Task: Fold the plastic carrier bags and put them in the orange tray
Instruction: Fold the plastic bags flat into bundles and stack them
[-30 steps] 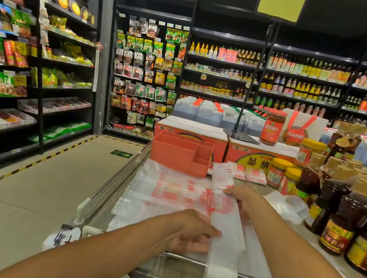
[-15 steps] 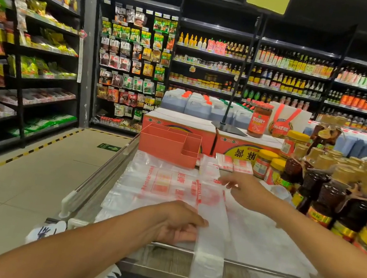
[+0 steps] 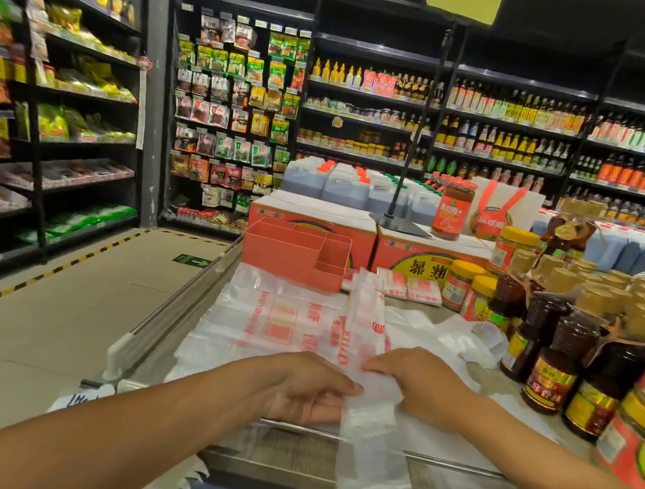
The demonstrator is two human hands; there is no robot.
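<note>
Head view: a carrier bag folded into a long narrow strip (image 3: pixel 369 416) lies on the counter (image 3: pixel 283 426). Its far end is just in front of the orange tray's (image 3: pixel 298 255) right corner, and its near end hangs over the counter edge, well on the near side of the tray. The left hand (image 3: pixel 302 385) comes in low from the near left with its knuckles up. Its fingers are curled and the thumb pinches the strip's left edge. The right hand (image 3: pixel 417 380) lies palm down across from it, its fingers fairly straight and pressing the strip flat. The two hands almost meet over the plastic. Between the tray and the left hand lie flat bags (image 3: pixel 275 321) with red print. To the right of the tray sit small folded bags (image 3: pixel 411 288), and farther right stand jars (image 3: pixel 461 285) and dark sauce bottles (image 3: pixel 551 365).
</note>
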